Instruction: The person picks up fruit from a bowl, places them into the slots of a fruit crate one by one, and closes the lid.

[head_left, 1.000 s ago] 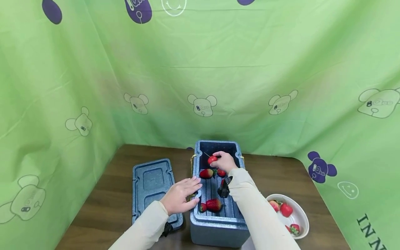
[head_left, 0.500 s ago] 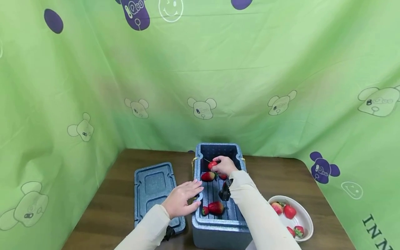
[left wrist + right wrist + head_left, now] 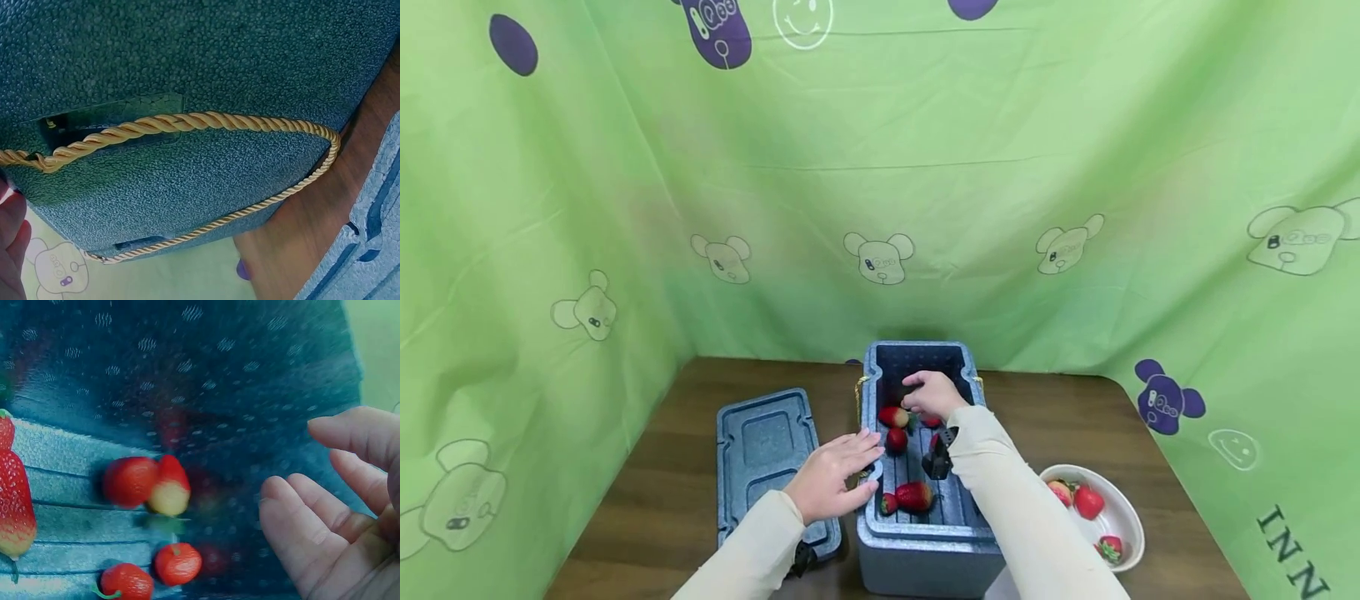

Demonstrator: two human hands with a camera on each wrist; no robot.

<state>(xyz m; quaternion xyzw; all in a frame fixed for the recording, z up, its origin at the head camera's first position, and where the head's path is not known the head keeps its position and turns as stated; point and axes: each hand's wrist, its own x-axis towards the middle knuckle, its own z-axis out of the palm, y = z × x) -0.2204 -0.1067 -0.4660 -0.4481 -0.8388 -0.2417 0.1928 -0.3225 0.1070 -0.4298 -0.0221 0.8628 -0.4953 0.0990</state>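
My right hand [image 3: 934, 395] hangs inside the far half of a blue foam box [image 3: 925, 535], fingers apart and holding nothing; the right wrist view shows this hand [image 3: 344, 506] too. A round red fruit [image 3: 130, 481], slightly blurred, lies beside a red-and-yellow strawberry [image 3: 169, 490] on the ribbed floor. Two small red cherry-like fruits [image 3: 178, 564] with stems lie close by. Nearer the box's front is a large strawberry [image 3: 914, 497] with a smaller one [image 3: 889, 503] touching it. My left hand [image 3: 835, 473] rests on the left rim, fingers straight.
The box's matching lid [image 3: 767, 442] lies flat to its left. At right stands a white bowl [image 3: 1131, 533] with several strawberries. A gold rope handle [image 3: 212, 120] loops along the box's side. Behind the brown table [image 3: 647, 483] hangs a green printed cloth [image 3: 880, 192].
My right hand has let go of the round red fruit, which now sits nearer the front, just below the red-and-yellow strawberry. The left hand stays on the rim.
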